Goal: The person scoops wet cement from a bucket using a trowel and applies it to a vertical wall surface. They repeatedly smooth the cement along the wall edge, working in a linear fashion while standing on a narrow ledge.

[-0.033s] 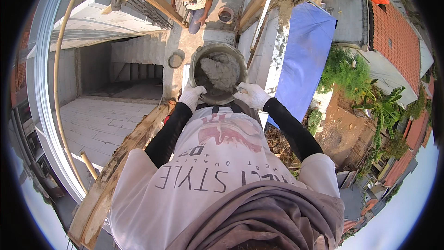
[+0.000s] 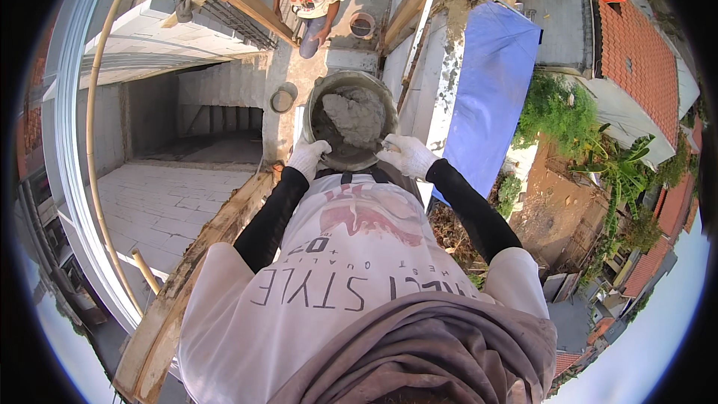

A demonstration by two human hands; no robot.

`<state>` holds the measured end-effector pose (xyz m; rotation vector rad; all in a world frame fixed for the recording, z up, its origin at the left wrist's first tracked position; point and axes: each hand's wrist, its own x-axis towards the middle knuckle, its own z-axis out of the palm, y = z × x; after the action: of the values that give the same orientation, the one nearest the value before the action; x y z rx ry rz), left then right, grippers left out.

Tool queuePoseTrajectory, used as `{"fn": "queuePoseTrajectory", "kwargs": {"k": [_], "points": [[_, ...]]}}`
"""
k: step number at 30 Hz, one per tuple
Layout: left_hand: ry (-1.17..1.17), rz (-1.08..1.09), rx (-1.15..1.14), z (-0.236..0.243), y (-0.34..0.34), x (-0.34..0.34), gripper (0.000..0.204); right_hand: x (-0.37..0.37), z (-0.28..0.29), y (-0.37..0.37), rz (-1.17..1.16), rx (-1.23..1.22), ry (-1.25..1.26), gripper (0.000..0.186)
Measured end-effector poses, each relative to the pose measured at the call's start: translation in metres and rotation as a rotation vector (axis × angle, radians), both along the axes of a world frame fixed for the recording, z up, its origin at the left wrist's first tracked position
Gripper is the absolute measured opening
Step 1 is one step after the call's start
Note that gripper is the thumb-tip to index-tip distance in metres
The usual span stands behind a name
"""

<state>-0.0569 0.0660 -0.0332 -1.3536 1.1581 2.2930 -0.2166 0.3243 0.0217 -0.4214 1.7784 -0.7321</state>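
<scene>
Head view shows a wide grey bucket (image 2: 320, 123) in front of the person's body, its mouth facing up toward the camera, with a heap of wet grey mortar (image 2: 355, 114) inside. The bucket lies between the two hands and slightly beyond them, so both touch the part of its edge nearest the body. On the near left side of that edge, the left hand (image 2: 307, 158) has its grip closed, pinching the bucket's edge between curled fingers and thumb. On the near right side, the right hand (image 2: 409, 155) has its grip closed on the edge in the same way. Whether a lug or handle is caught under either grip, I cannot tell. Both hands wear white knit gloves, with black sleeves covering the forearms.

Beyond the bucket to its left, well apart from the left hand, a small round container (image 2: 275, 102) sits on the concrete. Farther ahead, a co-worker (image 2: 318, 0) in a pale shirt is beside another bucket (image 2: 362, 36). A blue tarp (image 2: 490, 97) stretches along the right, past the right hand, with green plants (image 2: 557, 108) farther out. Nearer the left forearm, a rough wooden beam (image 2: 176, 292) runs diagonally.
</scene>
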Motion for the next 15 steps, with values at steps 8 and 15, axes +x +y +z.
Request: {"fn": "queuePoseTrajectory", "kwargs": {"k": [8, 15], "points": [[0.015, -0.001, 0.078, -0.009, -0.015, 0.0, 0.046, -0.007, 0.049, 0.044, -0.398, 0.057, -0.203, 0.048], [-0.02, -0.019, 0.069, 0.007, -0.026, 0.021, 0.059, -0.113, 0.002, 0.087, -0.615, 0.11, 0.187, 0.057]]}}
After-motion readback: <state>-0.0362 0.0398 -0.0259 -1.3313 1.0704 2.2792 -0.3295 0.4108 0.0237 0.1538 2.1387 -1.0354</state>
